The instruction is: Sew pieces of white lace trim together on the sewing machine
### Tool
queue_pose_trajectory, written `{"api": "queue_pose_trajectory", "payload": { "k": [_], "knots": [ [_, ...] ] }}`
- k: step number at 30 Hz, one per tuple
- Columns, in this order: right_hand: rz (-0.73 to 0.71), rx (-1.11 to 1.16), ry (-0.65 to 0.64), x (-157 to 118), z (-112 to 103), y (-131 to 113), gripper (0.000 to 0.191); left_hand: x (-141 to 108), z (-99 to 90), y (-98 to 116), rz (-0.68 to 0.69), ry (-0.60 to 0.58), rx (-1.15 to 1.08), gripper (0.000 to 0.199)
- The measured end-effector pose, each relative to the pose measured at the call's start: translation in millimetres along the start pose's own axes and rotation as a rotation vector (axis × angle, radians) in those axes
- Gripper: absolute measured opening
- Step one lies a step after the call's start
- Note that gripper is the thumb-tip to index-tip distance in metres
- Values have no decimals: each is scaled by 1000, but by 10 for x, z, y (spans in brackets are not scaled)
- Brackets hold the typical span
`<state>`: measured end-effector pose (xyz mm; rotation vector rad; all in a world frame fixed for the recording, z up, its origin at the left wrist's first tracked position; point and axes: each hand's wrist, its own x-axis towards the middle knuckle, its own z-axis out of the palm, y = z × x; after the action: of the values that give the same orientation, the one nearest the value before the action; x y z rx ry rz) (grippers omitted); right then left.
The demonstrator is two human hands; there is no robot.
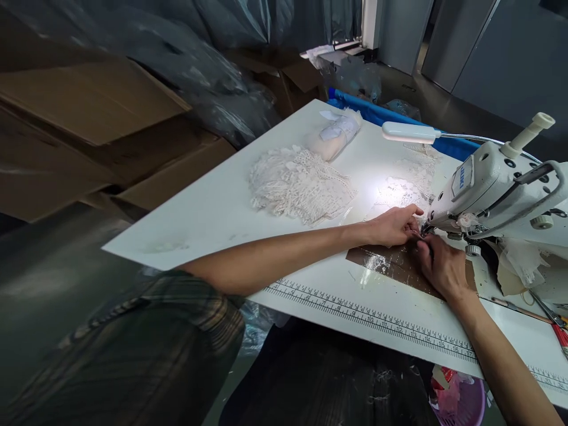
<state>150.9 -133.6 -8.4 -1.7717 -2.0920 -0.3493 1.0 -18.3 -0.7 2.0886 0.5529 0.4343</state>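
My left hand point(393, 226) is bending its fingers beside the needle area of a rounded white metal sewing machine point(479, 163). My right hand point(444, 263) is curling in close from the machine's front. I cannot tell whether either is gripping anything; the fingertips are hidden. White openwork lace cloth point(402, 192) is lying just left of the machine, catching bright light. A flat, glossy brown panel point(390, 266) is lying under my hands, before the machine. Above the lace, a slim white lamp point(408, 133) is reaching out left of the machine. Farther left of it, a ruffled cream lace heap point(297, 183) is covering part of a smooth white table point(213, 219). Red-handled metal scissors point(560, 336) are resting in front of the machine, toward its right.
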Motion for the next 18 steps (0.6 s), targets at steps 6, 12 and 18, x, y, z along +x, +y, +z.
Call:
{"api": "queue_pose_trajectory", "payload": {
  "k": [6,12,18],
  "knots": [
    [-349,138,-12,-381,-305,-20,46,-93,-262,138,137,1,200,33],
    [20,-41,108,-523,-356,460,34,-107,-471,154,291,187,574,18],
    [47,70,177,-374,-270,479,28,63,-253,24,312,-20,701,24]
  ]
}}
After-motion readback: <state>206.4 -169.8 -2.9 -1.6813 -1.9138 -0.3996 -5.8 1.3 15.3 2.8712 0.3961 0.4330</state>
